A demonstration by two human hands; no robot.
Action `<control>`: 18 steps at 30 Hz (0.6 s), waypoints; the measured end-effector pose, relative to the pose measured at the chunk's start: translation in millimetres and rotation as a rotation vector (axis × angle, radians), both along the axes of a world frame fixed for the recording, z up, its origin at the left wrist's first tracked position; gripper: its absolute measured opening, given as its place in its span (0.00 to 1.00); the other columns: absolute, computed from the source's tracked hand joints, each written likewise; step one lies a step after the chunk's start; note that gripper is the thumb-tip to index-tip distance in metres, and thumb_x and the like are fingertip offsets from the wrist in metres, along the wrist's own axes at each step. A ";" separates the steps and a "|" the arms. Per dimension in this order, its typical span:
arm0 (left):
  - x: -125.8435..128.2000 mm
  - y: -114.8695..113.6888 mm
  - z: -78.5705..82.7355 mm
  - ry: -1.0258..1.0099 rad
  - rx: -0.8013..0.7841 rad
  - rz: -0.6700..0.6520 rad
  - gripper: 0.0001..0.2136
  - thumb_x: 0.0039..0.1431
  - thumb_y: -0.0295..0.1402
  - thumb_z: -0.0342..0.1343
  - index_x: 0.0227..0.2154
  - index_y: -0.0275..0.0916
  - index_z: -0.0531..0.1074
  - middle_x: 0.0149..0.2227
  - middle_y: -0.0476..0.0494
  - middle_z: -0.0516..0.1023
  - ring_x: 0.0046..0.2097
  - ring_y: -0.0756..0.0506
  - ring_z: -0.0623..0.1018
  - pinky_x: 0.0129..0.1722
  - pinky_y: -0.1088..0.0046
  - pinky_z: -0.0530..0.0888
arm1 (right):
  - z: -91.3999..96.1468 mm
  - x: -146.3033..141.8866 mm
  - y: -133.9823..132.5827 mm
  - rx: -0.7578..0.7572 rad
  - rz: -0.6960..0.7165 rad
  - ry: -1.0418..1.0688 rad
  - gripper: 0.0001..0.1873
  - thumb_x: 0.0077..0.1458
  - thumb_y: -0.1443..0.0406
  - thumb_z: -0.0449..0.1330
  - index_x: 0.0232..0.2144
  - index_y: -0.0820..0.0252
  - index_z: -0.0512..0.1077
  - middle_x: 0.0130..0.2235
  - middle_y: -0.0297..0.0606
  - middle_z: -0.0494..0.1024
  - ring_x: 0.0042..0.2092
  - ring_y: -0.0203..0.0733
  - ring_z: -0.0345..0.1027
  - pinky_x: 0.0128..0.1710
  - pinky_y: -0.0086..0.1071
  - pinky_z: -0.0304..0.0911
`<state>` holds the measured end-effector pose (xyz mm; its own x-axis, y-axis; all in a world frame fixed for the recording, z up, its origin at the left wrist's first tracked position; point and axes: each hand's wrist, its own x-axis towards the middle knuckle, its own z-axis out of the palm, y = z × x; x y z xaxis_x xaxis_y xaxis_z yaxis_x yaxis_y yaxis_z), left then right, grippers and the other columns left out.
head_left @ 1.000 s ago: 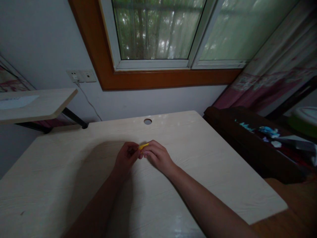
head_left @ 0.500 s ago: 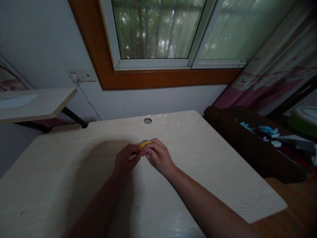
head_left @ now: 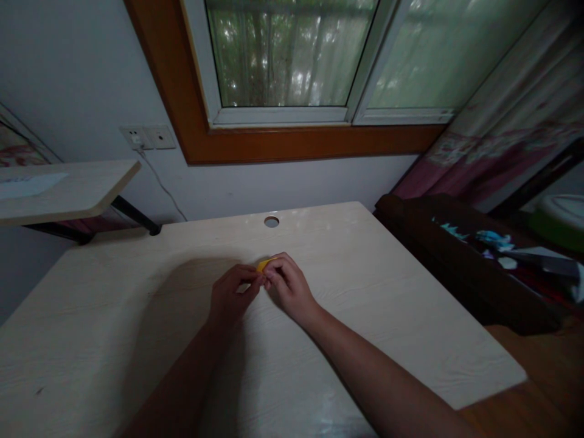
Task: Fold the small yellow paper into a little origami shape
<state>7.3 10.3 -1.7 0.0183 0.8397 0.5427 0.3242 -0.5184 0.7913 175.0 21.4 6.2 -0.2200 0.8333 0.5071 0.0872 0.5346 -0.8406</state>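
A small yellow piece (head_left: 263,265), thin like folded paper, shows between my fingertips just above the pale wooden desk (head_left: 347,255). Its kind is hard to make out, since most of it is hidden by the fingers. My left hand (head_left: 232,292) pinches its near-left side between thumb and forefinger. From the right, my right hand (head_left: 289,286) grips it with curled fingers, and the fingertips of both hands meet. Both forearms reach in from the bottom of the view, and a shadow falls on the desk to the left.
A round cable hole (head_left: 272,222) sits near the desk's back edge. At left stands a raised shelf (head_left: 91,188) with a paper sheet (head_left: 31,185) on it. A white cord (head_left: 162,185) hangs from a wall socket (head_left: 146,137). Beyond the right edge is a dark cabinet (head_left: 410,243) with assorted items.
My right hand has turned slightly and shifted a little to the left, its fingers more curled around the yellow piece. A bit less of the piece shows. My left hand stays nearly still.
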 end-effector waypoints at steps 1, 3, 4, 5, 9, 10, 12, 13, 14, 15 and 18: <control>0.6 -0.1 -0.2 -0.015 -0.011 0.004 0.02 0.53 0.31 0.64 0.30 0.41 0.78 0.33 0.44 0.80 0.34 0.48 0.79 0.35 0.73 0.78 | -0.9 -1.7 -0.2 -0.042 0.012 0.038 0.08 0.65 0.62 0.53 0.35 0.56 0.69 0.36 0.37 0.70 0.34 0.37 0.68 0.38 0.35 0.67; 1.9 -0.4 -0.8 -0.057 -0.041 0.008 0.03 0.53 0.32 0.64 0.29 0.40 0.77 0.33 0.44 0.80 0.34 0.47 0.79 0.35 0.73 0.78 | -2.6 -5.7 -0.7 -0.121 0.044 0.121 0.08 0.65 0.60 0.54 0.35 0.57 0.69 0.37 0.37 0.70 0.31 0.35 0.67 0.34 0.33 0.66; 2.5 -0.5 -1.2 -0.079 -0.057 0.010 0.03 0.53 0.32 0.64 0.29 0.40 0.77 0.34 0.44 0.80 0.34 0.47 0.79 0.35 0.72 0.78 | -3.2 -7.9 -1.0 -0.153 0.060 0.163 0.08 0.64 0.60 0.55 0.36 0.57 0.69 0.37 0.36 0.70 0.31 0.34 0.67 0.33 0.32 0.66; 3.0 -0.3 -1.8 -0.096 -0.070 0.011 0.03 0.53 0.33 0.64 0.29 0.40 0.77 0.34 0.44 0.80 0.35 0.47 0.79 0.36 0.72 0.79 | -3.5 -10.0 -1.4 -0.181 0.061 0.206 0.08 0.64 0.60 0.56 0.36 0.57 0.69 0.36 0.36 0.70 0.31 0.34 0.67 0.32 0.31 0.66; 4.5 0.3 -2.6 -0.134 -0.108 0.004 0.04 0.54 0.33 0.63 0.29 0.40 0.76 0.34 0.44 0.80 0.35 0.47 0.80 0.36 0.72 0.79 | -4.7 -14.9 -2.8 -0.258 0.023 0.271 0.08 0.63 0.59 0.57 0.37 0.57 0.70 0.34 0.34 0.70 0.30 0.34 0.65 0.31 0.29 0.64; 4.7 0.1 -2.0 -0.137 -0.122 0.001 0.04 0.54 0.33 0.63 0.29 0.40 0.76 0.34 0.45 0.80 0.35 0.47 0.80 0.37 0.72 0.78 | -5.3 -14.8 -2.9 -0.269 0.009 0.270 0.08 0.62 0.59 0.58 0.37 0.57 0.71 0.34 0.35 0.70 0.31 0.34 0.65 0.31 0.29 0.64; 5.0 -1.1 -0.3 -0.143 -0.172 -0.016 0.05 0.55 0.35 0.63 0.31 0.40 0.76 0.34 0.45 0.80 0.35 0.47 0.80 0.38 0.71 0.78 | -6.9 -13.5 -2.4 -0.279 -0.016 0.259 0.08 0.62 0.59 0.58 0.38 0.56 0.71 0.36 0.36 0.71 0.33 0.35 0.66 0.34 0.30 0.65; 5.3 -2.0 0.7 -0.153 -0.210 -0.028 0.05 0.56 0.35 0.62 0.32 0.39 0.76 0.33 0.45 0.81 0.35 0.47 0.81 0.39 0.71 0.78 | -7.7 -12.4 -1.9 -0.278 -0.027 0.249 0.08 0.62 0.59 0.58 0.38 0.56 0.72 0.37 0.36 0.71 0.34 0.36 0.67 0.36 0.31 0.66; 5.6 -2.9 1.6 -0.170 -0.251 -0.041 0.06 0.57 0.36 0.62 0.33 0.39 0.76 0.33 0.45 0.81 0.35 0.46 0.81 0.39 0.71 0.78 | -8.3 -11.1 -1.3 -0.271 -0.036 0.235 0.08 0.62 0.59 0.58 0.38 0.56 0.72 0.37 0.37 0.72 0.35 0.36 0.67 0.37 0.32 0.66; 6.0 -3.7 2.3 -0.196 -0.291 -0.053 0.07 0.58 0.37 0.61 0.34 0.39 0.76 0.32 0.45 0.81 0.35 0.46 0.82 0.38 0.71 0.78 | -8.7 -9.9 -0.6 -0.259 -0.043 0.219 0.08 0.62 0.59 0.59 0.38 0.56 0.72 0.38 0.37 0.72 0.36 0.37 0.68 0.38 0.32 0.66; 7.5 -4.4 3.0 -0.322 -0.371 -0.089 0.10 0.58 0.39 0.61 0.35 0.38 0.73 0.30 0.45 0.81 0.33 0.46 0.82 0.36 0.70 0.79 | -7.6 -6.3 1.4 -0.213 -0.060 0.173 0.08 0.62 0.59 0.58 0.38 0.56 0.73 0.38 0.37 0.72 0.37 0.38 0.67 0.39 0.32 0.65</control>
